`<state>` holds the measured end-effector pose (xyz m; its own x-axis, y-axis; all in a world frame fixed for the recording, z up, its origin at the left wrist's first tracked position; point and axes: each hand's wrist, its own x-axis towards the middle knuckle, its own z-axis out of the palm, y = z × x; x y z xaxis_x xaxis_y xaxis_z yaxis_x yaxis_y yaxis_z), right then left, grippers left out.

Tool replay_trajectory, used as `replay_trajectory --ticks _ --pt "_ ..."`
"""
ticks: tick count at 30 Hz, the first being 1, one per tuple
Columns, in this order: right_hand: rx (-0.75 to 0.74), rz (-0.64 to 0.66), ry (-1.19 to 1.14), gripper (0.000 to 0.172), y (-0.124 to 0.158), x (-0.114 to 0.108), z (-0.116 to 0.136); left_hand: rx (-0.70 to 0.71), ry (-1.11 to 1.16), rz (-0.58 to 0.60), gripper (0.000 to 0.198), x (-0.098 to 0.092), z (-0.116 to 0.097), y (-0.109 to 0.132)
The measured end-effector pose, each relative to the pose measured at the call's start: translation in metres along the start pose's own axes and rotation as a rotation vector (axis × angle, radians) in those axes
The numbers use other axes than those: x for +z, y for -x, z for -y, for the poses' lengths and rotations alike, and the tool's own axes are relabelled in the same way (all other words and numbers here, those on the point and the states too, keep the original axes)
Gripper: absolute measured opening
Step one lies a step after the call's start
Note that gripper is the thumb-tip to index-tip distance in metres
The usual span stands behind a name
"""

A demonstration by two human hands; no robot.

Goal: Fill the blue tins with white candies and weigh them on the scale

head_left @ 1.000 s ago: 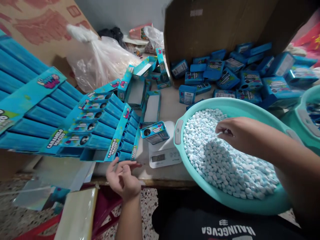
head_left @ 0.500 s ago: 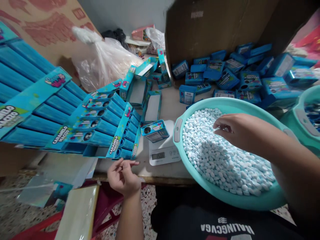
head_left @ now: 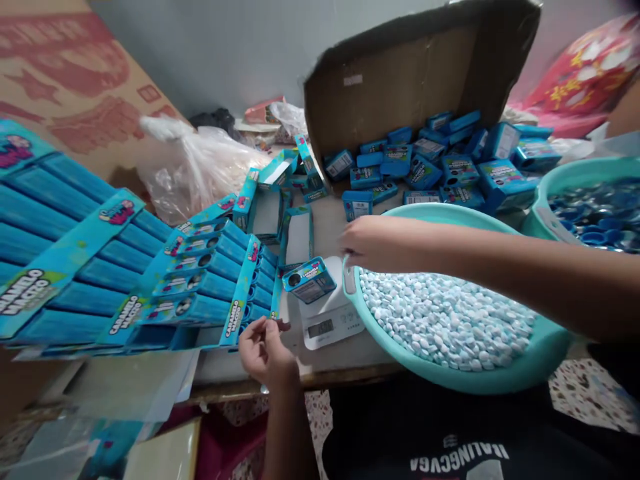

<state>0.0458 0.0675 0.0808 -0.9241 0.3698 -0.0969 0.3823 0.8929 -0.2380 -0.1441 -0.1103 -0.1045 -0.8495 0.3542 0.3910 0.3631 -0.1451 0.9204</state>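
My right hand is over the left rim of a turquoise tub, fingers pinched downward and blurred; whatever they hold is hidden. Small pale-blue and white candies fill the tub. A white digital scale stands left of the tub. On its platform rests a blue candy box with a dark round opening. My left hand hovers palm up by the table's front edge, fingers loosely curled and apart, with nothing visible in it. It is nearest to the display trays of blue boxes.
A large carton lies on its side with many loose blue boxes in and before it. A second tub holds blue wrapped pieces at right. Empty display trays and a clear plastic bag stand behind the scale.
My right hand has left the candies and moved leftward to the tub's rim near the scale. My left hand has shifted slightly right. The view has tilted up a little.
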Motion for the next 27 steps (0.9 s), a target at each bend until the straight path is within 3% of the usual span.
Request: replay_trajectory --ticks 4,7,10,16,22,27 --pt "-0.248 0.021 0.034 0.014 -0.061 -0.003 0.026 0.004 0.071 0.062 0.032 -0.002 0.002 0.000" --pt "-0.310 0.078 0.040 0.015 -0.091 0.005 0.037 0.067 0.133 0.177 0.047 -0.003 0.002 0.003" --pt "-0.314 0.107 0.044 0.013 -0.103 0.009 0.038 0.114 0.182 0.262 0.048 -0.003 0.001 0.005" --pt "-0.307 0.144 0.021 0.018 -0.100 0.006 0.034 0.117 0.164 0.254 0.046 -0.003 0.002 0.004" --pt "-0.299 0.096 -0.035 0.021 -0.098 0.012 0.034 0.126 0.192 0.298 0.044 -0.002 0.004 0.003" --pt "-0.176 0.063 0.070 0.022 -0.055 0.002 0.014 0.095 0.128 0.281 0.041 -0.002 0.003 0.003"
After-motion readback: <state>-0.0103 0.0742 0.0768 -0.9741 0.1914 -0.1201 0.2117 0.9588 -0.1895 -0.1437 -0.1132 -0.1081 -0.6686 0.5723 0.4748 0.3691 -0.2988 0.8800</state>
